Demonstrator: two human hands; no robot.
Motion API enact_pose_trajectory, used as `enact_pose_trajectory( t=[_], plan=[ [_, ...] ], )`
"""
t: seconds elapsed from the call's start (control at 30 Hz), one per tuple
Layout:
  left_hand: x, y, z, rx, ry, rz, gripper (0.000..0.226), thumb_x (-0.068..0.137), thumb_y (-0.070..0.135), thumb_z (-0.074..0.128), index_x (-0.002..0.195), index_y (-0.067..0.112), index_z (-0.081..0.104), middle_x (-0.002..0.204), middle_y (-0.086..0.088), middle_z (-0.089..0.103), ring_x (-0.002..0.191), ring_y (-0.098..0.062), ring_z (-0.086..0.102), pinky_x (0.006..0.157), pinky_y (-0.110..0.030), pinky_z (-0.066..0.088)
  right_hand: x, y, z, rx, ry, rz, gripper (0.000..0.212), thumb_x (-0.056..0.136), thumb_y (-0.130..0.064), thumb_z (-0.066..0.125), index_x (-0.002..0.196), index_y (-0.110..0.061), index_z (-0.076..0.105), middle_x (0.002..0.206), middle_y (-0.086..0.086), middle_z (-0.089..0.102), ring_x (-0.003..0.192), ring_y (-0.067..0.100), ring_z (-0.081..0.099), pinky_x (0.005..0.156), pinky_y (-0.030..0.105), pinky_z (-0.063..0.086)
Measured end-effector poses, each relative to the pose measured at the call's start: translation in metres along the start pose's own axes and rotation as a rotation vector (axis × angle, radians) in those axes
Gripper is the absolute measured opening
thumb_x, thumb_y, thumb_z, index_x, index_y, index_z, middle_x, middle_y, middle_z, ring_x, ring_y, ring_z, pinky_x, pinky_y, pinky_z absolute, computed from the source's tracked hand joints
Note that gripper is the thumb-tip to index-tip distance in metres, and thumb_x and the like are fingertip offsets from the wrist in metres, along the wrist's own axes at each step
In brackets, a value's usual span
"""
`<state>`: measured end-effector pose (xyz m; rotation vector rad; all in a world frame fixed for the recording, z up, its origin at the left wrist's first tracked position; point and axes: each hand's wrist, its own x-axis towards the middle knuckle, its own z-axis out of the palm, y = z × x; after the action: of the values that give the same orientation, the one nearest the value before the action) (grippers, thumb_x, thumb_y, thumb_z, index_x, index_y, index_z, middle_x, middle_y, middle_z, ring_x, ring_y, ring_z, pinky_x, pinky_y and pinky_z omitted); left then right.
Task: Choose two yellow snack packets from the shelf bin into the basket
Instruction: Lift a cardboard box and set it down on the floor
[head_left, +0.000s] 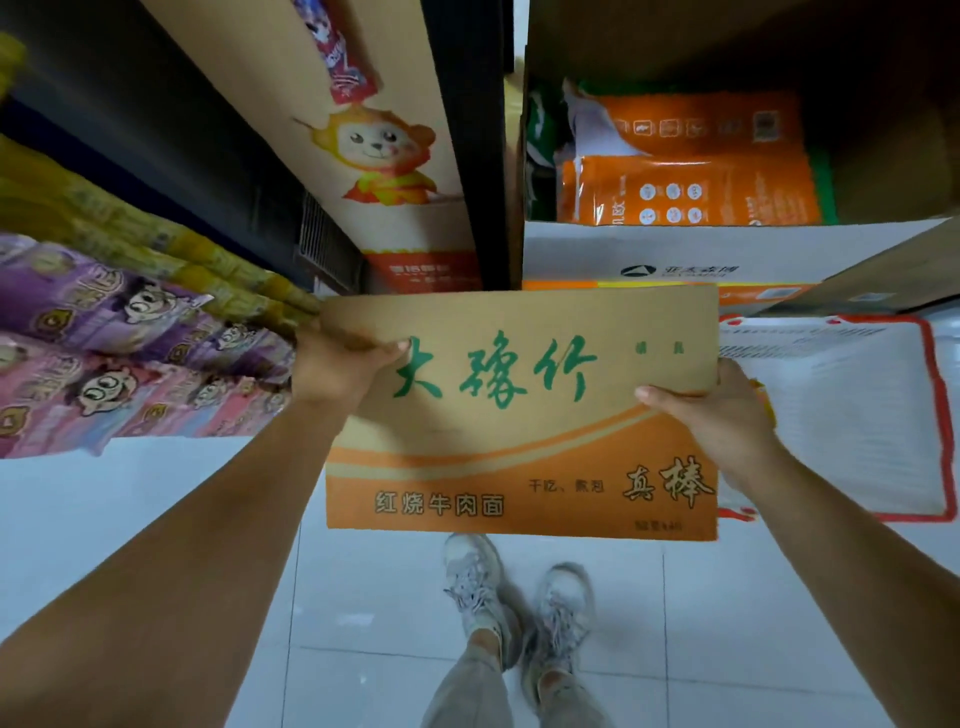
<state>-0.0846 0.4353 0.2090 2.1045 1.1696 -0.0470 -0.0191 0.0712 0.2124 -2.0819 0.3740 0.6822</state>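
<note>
Underfoot, a pale tiled floor (156, 519) fills the lower part of the view, with both forearms reaching up across it.

At the centre, a person holds a flat-faced cardboard box (519, 415) upright. It is tan above and has an orange band below, with large green characters across the front.

At upper right sits an open white carton (675, 254) with orange packets (685, 192) lying inside. Left of it, beyond a dark upright, stands a tan carton printed with a cartoon monkey (389, 150).

To the right of the held box lies a white basket with a red rim (937, 415), partly hidden by the right hand.

On the left shelf the yellow snack packets (156, 244) lie in a blurred stack running toward the box's upper left corner. Purple packets (104, 306) sit below them, with pink packets (130, 400) lower still.

The left hand (343, 369) clamps the box near its upper left corner, thumb pressed on the front face and fingers out of sight behind. The right hand (722, 415) grips the right edge the same way, thumb on the front.

Two pale laced shoes (478, 587) stand on the tiles beneath the box.
</note>
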Motion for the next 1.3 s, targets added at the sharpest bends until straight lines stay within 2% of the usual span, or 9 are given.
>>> enact_pose_trajectory(
  t=[0.23, 0.37, 0.47, 0.53, 0.67, 0.83, 1.1, 1.23, 1.3],
  plan=[
    [-0.054, -0.012, -0.039, -0.371, 0.024, -0.082, 0.089, 0.06, 0.075, 0.072, 0.119, 0.014, 0.043, 0.114, -0.001, 0.06, 0.101, -0.01, 0.061, 0.08, -0.021, 0.045, -0.051, 0.018, -0.008, 0.081, 0.133, -0.036, 0.073, 0.065, -0.023, 0.091, 0.117, -0.03, 0.041, 0.099, -0.024, 0.056, 0.09, -0.01, 0.054, 0.07, 0.016, 0.042],
    [-0.08, -0.03, -0.038, -0.418, 0.016, -0.064, 0.069, 0.074, 0.058, 0.074, 0.116, 0.014, 0.043, 0.102, 0.007, 0.059, 0.083, 0.014, 0.06, 0.076, -0.018, 0.046, -0.065, 0.028, -0.018, 0.23, -0.018, 0.069, 0.086, 0.069, -0.055, 0.078, 0.139, -0.024, 0.039, 0.122, -0.01, 0.06, 0.111, 0.012, 0.059, 0.094, 0.035, 0.047],
    [-0.081, -0.035, -0.047, -0.453, -0.119, -0.14, 0.071, 0.07, 0.046, 0.078, 0.126, 0.011, 0.052, 0.111, 0.0, 0.068, 0.095, -0.001, 0.067, 0.083, -0.029, 0.053, -0.077, 0.026, -0.031, 0.367, -0.117, 0.102, 0.089, 0.062, -0.085, 0.062, 0.138, -0.04, 0.047, 0.124, -0.016, 0.064, 0.116, 0.011, 0.06, 0.097, 0.042, 0.047],
    [-0.077, -0.033, -0.06, -0.418, -0.246, -0.183, 0.059, 0.068, 0.042, 0.081, 0.12, 0.02, 0.065, 0.106, 0.003, 0.075, 0.092, -0.01, 0.072, 0.078, -0.032, 0.057, -0.077, 0.018, -0.038, 0.356, -0.14, 0.108, 0.078, 0.063, -0.083, 0.061, 0.13, -0.045, 0.05, 0.119, -0.018, 0.065, 0.112, 0.014, 0.062, 0.092, 0.042, 0.05],
    [-0.067, -0.025, -0.069, -0.327, -0.298, -0.164, 0.026, 0.075, 0.043, 0.083, 0.088, 0.025, 0.07, 0.073, 0.02, 0.074, 0.063, 0.002, 0.07, 0.049, -0.016, 0.051, -0.061, 0.002, -0.047, 0.265, -0.175, 0.185, 0.087, 0.068, -0.063, 0.067, 0.146, -0.034, 0.041, 0.132, -0.002, 0.059, 0.116, 0.028, 0.059, 0.092, 0.046, 0.05],
    [-0.073, -0.027, -0.068, -0.356, -0.277, -0.143, 0.041, 0.076, 0.041, 0.084, 0.11, 0.022, 0.071, 0.1, 0.006, 0.076, 0.091, -0.017, 0.073, 0.078, -0.034, 0.058, -0.068, -0.002, -0.048, 0.329, -0.174, 0.182, 0.079, 0.072, -0.047, 0.071, 0.144, -0.029, 0.046, 0.133, -0.003, 0.061, 0.12, 0.026, 0.058, 0.104, 0.056, 0.045],
    [-0.086, -0.062, -0.055, -0.293, -0.374, -0.136, 0.049, 0.082, 0.016, 0.081, 0.126, 0.015, 0.058, 0.118, 0.0, 0.07, 0.11, -0.016, 0.065, 0.099, -0.039, 0.051, -0.068, 0.025, -0.032, 0.306, -0.273, 0.141, 0.054, 0.094, -0.007, 0.063, 0.139, -0.033, 0.049, 0.13, -0.012, 0.062, 0.124, 0.013, 0.053, 0.104, 0.034, 0.038],
    [-0.071, -0.07, -0.035, -0.182, -0.31, -0.174, 0.06, 0.076, 0.037, 0.085, 0.124, 0.016, 0.057, 0.114, 0.003, 0.067, 0.11, -0.021, 0.063, 0.087, -0.03, 0.05, -0.059, 0.031, -0.017, 0.189, -0.159, 0.152, 0.034, 0.088, -0.025, 0.074, 0.108, -0.047, 0.058, 0.108, -0.025, 0.065, 0.103, -0.005, 0.056, 0.082, 0.02, 0.041],
    [-0.061, -0.067, -0.028, -0.16, -0.282, -0.141, 0.069, 0.073, 0.046, 0.085, 0.13, 0.02, 0.054, 0.121, 0.004, 0.066, 0.113, -0.021, 0.061, 0.095, -0.036, 0.05, -0.055, 0.03, -0.014, 0.105, -0.107, 0.115, 0.029, 0.084, -0.037, 0.076, 0.104, -0.046, 0.058, 0.102, -0.03, 0.062, 0.096, -0.009, 0.054, 0.073, 0.014, 0.038]
  ],
)
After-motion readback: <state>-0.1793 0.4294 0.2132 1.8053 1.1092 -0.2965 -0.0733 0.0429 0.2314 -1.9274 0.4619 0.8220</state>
